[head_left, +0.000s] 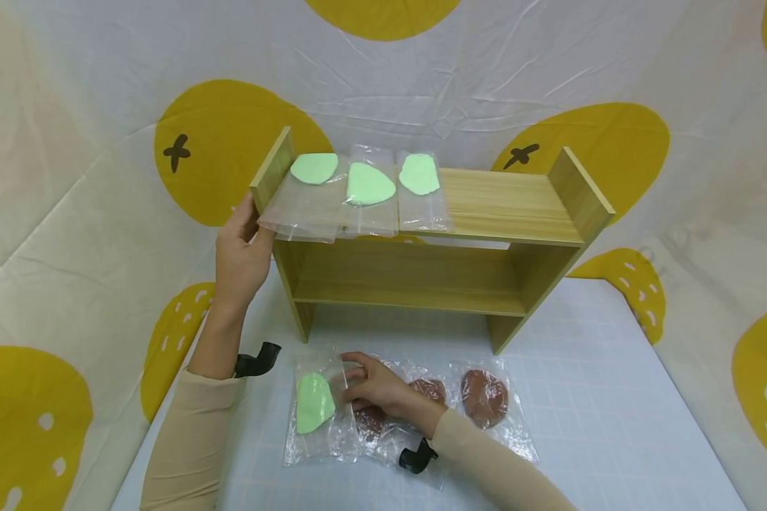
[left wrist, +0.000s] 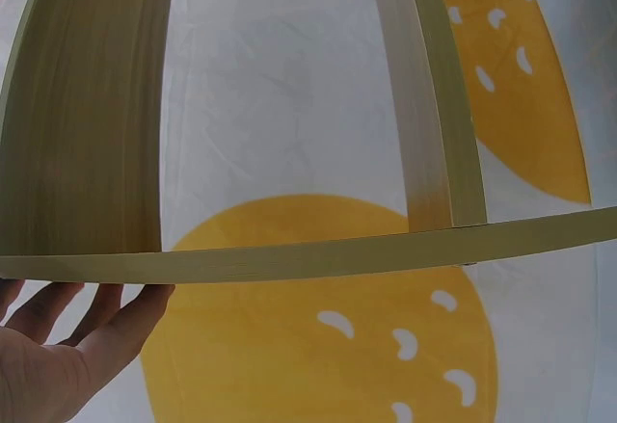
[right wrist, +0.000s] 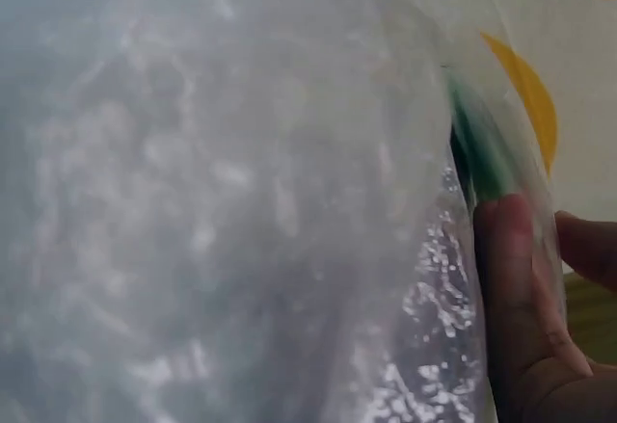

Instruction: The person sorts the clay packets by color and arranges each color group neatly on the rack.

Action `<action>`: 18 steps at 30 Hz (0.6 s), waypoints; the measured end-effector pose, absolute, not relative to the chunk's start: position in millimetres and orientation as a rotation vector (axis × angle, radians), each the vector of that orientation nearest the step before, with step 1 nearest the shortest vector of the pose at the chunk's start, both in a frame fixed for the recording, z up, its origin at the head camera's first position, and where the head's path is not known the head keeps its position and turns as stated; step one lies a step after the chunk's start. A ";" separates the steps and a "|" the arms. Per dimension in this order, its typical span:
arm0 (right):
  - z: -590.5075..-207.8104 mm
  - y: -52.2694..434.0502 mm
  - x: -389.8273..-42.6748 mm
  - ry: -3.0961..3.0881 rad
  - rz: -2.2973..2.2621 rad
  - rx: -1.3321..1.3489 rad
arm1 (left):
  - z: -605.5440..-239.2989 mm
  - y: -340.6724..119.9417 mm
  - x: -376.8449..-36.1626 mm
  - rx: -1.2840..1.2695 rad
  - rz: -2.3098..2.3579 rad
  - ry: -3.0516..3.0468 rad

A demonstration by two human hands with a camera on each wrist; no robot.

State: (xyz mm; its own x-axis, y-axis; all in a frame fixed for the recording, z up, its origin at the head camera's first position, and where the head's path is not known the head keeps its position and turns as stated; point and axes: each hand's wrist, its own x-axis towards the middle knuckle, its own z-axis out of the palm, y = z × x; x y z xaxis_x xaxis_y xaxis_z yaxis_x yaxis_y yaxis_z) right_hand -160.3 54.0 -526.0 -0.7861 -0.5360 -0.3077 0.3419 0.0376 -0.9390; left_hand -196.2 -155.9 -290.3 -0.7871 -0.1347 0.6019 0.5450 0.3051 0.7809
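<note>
My right hand (head_left: 377,387) pinches the edge of a clear plastic bag (head_left: 322,448) holding a flat light-green piece (head_left: 314,403), low over the table in front of the shelf. In the right wrist view, the bag's film (right wrist: 241,201) fills most of the frame, with fingers (right wrist: 511,278) at its edge. My left hand (head_left: 243,252) rests against the left side panel of a two-tier wooden shelf (head_left: 409,277). The left wrist view shows its fingertips (left wrist: 145,298) touching that panel (left wrist: 318,254). Three bagged light-green pieces (head_left: 371,184) lie in a row on the top board.
Bagged brown rounds (head_left: 483,397) lie on the table (head_left: 588,404), some partly behind my right hand. The shelf's right side panel (head_left: 581,195) rises above the top board. A patterned cloth (head_left: 409,78) hangs behind and at both sides.
</note>
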 end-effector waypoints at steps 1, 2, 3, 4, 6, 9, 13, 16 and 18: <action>-526.3 53.7 -159.8 1.704 -1.815 -0.191 | -290.2 -155.7 -196.0 -0.363 -1.526 -2.000; -526.7 53.7 -159.3 1.704 -1.816 -0.185 | -290.2 -155.6 -195.9 -0.364 -1.528 -2.000; -527.0 53.8 -159.0 1.702 -1.818 -0.183 | -290.1 -155.5 -195.7 -0.363 -1.528 -2.001; -526.8 53.9 -158.5 1.707 -1.816 -0.186 | -290.1 -155.4 -195.6 -0.362 -1.525 -2.003; -527.1 54.3 -158.1 1.719 -1.805 -0.199 | -290.0 -155.3 -195.3 -0.361 -1.522 -2.005; -525.4 55.2 -157.2 1.748 -1.780 -0.229 | -290.0 -155.3 -195.1 -0.354 -1.515 -2.010; -521.8 58.2 -155.7 1.728 -1.796 -0.263 | -289.8 -155.2 -194.8 -0.342 -1.512 -2.014; -520.6 62.1 -155.7 1.663 -1.840 -0.252 | -289.5 -155.1 -195.1 -0.341 -1.512 -2.013; -520.9 65.1 -156.3 1.613 -1.863 -0.227 | -289.5 -155.1 -195.7 -0.346 -1.514 -2.010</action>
